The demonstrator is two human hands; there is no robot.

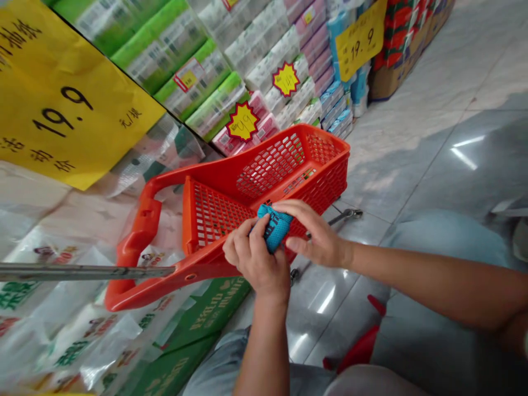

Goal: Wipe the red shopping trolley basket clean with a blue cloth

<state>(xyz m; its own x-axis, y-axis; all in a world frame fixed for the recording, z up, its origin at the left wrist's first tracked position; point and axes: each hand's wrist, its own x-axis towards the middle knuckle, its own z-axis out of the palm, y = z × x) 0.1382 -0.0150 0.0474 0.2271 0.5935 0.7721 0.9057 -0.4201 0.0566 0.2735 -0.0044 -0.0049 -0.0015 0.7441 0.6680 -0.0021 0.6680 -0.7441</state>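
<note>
A small turquoise bundle of mesh-like fabric with dark lettering sits between my hands, above the near side of a red plastic shopping cart. My left hand is closed on it, fingers wrapped over its left side; the thumb is mostly hidden. From the right, my right hand reaches in with fingers stretched along the top of the bundle, their tips touching it. Its thumb stands apart from the fingers, close to the bundle's right edge. What the bundle is exactly, I cannot make out.
Stacked tissue packs line the far side, with a large yellow price sign at left. A metal pole crosses to the cart handle. White plastic-wrapped packs and a green box lie lower left. Tiled floor extends right.
</note>
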